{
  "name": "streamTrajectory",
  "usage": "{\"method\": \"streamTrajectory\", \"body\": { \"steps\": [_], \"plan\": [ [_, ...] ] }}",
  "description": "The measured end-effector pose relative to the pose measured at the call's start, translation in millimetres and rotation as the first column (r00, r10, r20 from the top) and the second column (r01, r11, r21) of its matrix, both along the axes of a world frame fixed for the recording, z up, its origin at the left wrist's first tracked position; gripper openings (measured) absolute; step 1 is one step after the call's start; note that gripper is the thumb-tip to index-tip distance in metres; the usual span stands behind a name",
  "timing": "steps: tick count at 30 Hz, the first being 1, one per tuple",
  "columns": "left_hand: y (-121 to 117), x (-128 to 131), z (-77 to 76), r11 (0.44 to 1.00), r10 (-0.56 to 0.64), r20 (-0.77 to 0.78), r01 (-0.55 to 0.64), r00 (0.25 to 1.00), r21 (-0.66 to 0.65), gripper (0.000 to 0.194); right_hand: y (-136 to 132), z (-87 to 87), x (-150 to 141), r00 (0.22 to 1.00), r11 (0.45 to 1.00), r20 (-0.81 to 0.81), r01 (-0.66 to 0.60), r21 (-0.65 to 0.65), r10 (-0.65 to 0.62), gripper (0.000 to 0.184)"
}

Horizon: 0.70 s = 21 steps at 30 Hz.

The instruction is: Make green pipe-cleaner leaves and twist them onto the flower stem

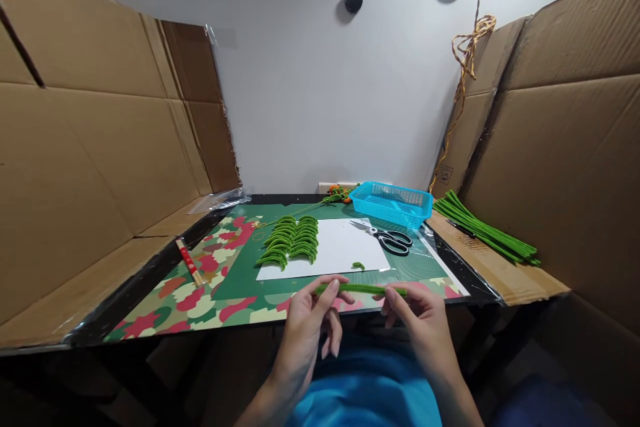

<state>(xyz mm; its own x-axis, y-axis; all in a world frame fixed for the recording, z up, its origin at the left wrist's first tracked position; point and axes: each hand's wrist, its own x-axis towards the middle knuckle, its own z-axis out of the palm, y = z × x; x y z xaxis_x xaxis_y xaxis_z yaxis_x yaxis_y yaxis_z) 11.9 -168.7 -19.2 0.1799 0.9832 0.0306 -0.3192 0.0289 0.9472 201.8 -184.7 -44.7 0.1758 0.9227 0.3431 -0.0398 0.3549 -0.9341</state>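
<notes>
A short green bundle of pipe cleaners (361, 288) stretches level between my two hands, over the table's front edge. My left hand (313, 314) pinches its left end between thumb and fingers. At the other end, the thumb and fingers of my right hand (417, 314) close on it. Beyond my hands lies a white sheet (345, 247). Two columns of curved green leaf-shaped pieces (303, 238) rest on its left part. A small bent green scrap (358, 266) lies near the sheet's front edge, and black-handled scissors (395, 242) lie partly on its right side.
A blue plastic basket (417, 217) stands at the back right. Long green pipe cleaners (485, 230) lie on cardboard at the right, beside a dark pen (461, 229). Chopsticks in a red wrapper (188, 260) lie left. An orange flower stem (335, 195) lies behind. Cardboard walls (575, 134) flank the table.
</notes>
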Motion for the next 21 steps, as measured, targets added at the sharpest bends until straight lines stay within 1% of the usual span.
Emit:
{"method": "streamTrajectory", "body": {
  "steps": [3, 4, 6, 8, 10, 13, 16, 17, 19, 21],
  "plan": [
    [10.8, 2.8, 15.3, 0.988, -0.154, -0.041, 0.155, 0.987, 0.02, 0.049, 13.3, 9.4, 3.7, 0.996, 0.999, 0.082, 0.023, 0.024, -0.025, 0.035],
    [13.0, 3.8, 20.2, 0.982, -0.182, -0.063, 0.185, 0.981, 0.043, 0.051, 17.8, 13.9, 5.3, 0.995, 0.999, 0.095, 0.025, 0.03, -0.028, 0.036],
    [16.6, 4.4, 30.6, 0.976, -0.187, -0.097, 0.196, 0.978, 0.099, 0.052, 26.1, 23.9, 8.3, 0.995, 0.998, 0.097, 0.02, 0.055, -0.026, 0.037],
    [22.2, 2.4, 42.1, 0.97, -0.163, -0.134, 0.183, 0.978, 0.159, 0.051, 33.9, 33.9, 10.3, 0.995, 0.994, 0.101, 0.01, 0.11, -0.021, 0.035],
    [33.4, -1.1, 54.7, 0.96, -0.127, -0.185, 0.168, 0.974, 0.223, 0.049, 43.4, 43.7, 11.8, 0.993, 0.987, 0.114, -0.009, 0.163, -0.01, 0.033],
    [64.9, -5.5, 75.4, 0.945, -0.056, -0.233, 0.127, 0.971, 0.302, 0.047, 65.8, 62.4, 14.9, 0.99, 0.976, 0.138, -0.045, 0.214, 0.016, 0.035],
    [109.1, -6.5, 93.6, 0.927, 0.005, -0.182, 0.064, 0.983, 0.369, 0.049, 100.3, 87.9, 18.8, 0.982, 0.961, 0.191, -0.049, 0.273, -0.004, 0.039],
    [124.3, -6.6, 97.8, 0.922, 0.013, -0.162, 0.05, 0.987, 0.383, 0.051, 113.9, 96.8, 19.6, 0.978, 0.956, 0.205, -0.081, 0.281, 0.022, 0.04],
    [151.4, -6.8, 101.3, 0.917, 0.01, -0.131, 0.043, 0.991, 0.397, 0.054, 142.5, 112.0, 19.3, 0.971, 0.948, 0.227, -0.14, 0.287, 0.075, 0.044],
    [171.3, -7.2, 97.9, 0.919, -0.001, -0.107, 0.043, 0.994, 0.392, 0.055, 169.6, 120.9, 16.3, 0.961, 0.939, 0.245, -0.196, 0.284, 0.126, 0.051]
  ]
}}
